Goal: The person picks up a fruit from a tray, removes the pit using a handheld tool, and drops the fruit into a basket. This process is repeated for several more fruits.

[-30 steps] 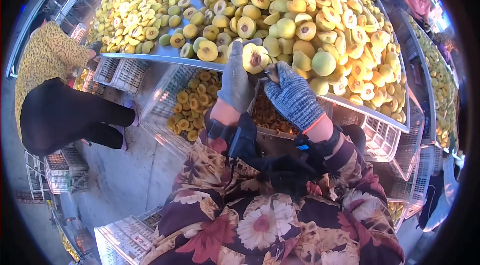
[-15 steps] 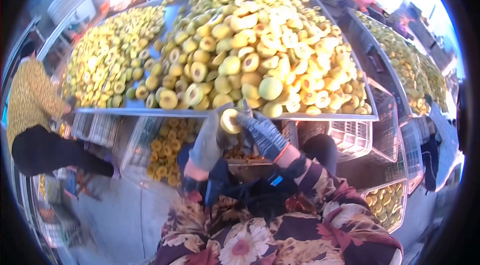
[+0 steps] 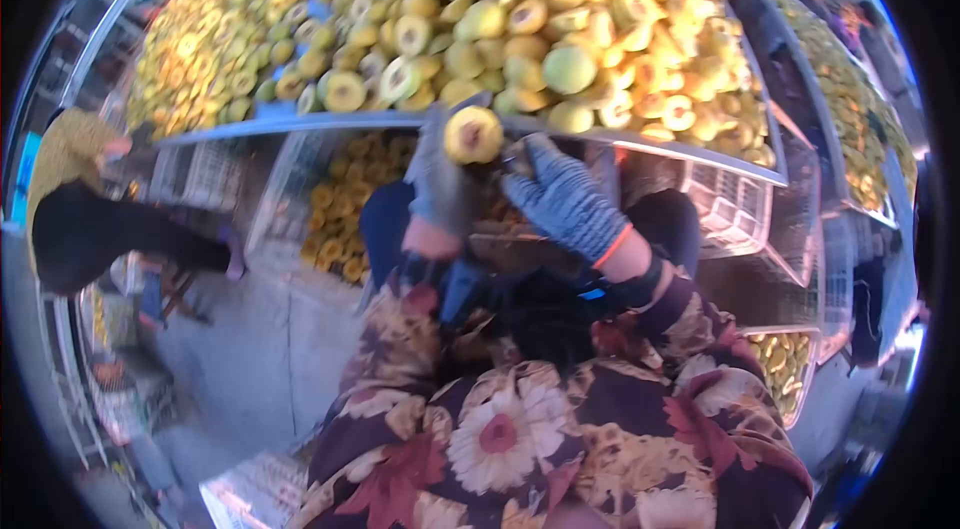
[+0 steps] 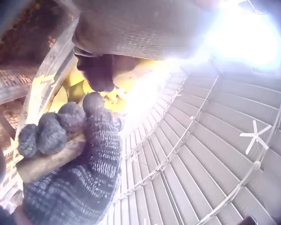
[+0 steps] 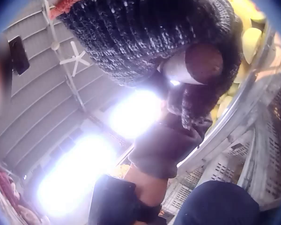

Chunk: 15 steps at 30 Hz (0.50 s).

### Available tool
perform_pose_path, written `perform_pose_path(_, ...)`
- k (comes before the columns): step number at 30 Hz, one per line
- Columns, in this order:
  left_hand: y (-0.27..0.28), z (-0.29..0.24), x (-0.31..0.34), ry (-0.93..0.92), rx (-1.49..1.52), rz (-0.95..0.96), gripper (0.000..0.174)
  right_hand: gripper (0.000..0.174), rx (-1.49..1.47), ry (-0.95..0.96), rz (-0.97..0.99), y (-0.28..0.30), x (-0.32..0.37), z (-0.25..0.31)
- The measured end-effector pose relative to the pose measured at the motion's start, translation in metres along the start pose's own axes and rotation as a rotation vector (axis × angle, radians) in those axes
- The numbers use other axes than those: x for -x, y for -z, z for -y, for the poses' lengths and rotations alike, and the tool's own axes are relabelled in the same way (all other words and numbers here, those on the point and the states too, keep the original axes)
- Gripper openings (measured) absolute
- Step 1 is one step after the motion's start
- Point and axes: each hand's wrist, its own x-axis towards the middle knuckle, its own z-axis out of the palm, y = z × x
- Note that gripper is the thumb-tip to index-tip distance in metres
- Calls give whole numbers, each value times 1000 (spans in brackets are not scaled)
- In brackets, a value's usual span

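Observation:
My left hand [image 3: 432,177], in a plain grey glove, holds up a halved yellow fruit [image 3: 472,135], peach-like, its cut face with a brown centre turned towards the head camera. Close to its right stands my right hand [image 3: 568,191] in a striped knitted glove. In the left wrist view the right hand's fingers curl round a wooden handle [image 4: 54,160]; the handle's round butt also shows in the right wrist view. The tool's working end is blurred near the fruit. Beyond both hands, a large pile of halved fruit [image 3: 480,21] covers the metal table [image 3: 330,121].
Below the table edge, a crate [image 3: 275,184] holds yellow fruit halves [image 3: 340,229]. White crates [image 3: 722,201] stand under the table at right. A person in dark trousers [image 3: 120,229] bends at the table on the left. Another fruit-laden table [image 3: 840,89] runs along the right.
The head view tilted up and then down again. My hands dropped from the pile's front to below the table edge, then rose to about the edge. The fruit's cut face again faces the camera.

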Motion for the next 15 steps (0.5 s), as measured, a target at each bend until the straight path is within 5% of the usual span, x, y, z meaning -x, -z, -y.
perform_pose_path(2, -10, 5, 4, 309, 601, -94, 36, 33, 178, 80, 61, -7, -3, -3)
perform_pose_path(3, -6, 2, 8, 61, 277, -85, 36, 34, 123, 19, 111, -12, -3, -1)
perform_pose_path(6, -1, 8, 16, 134, 57, -21, 36, 38, 122, -42, 237, -15, -8, 3)
perform_pose_path(15, 1, -19, 7, 493, 769, -178, 37, 33, 31, -143, 210, -12, -16, 33)
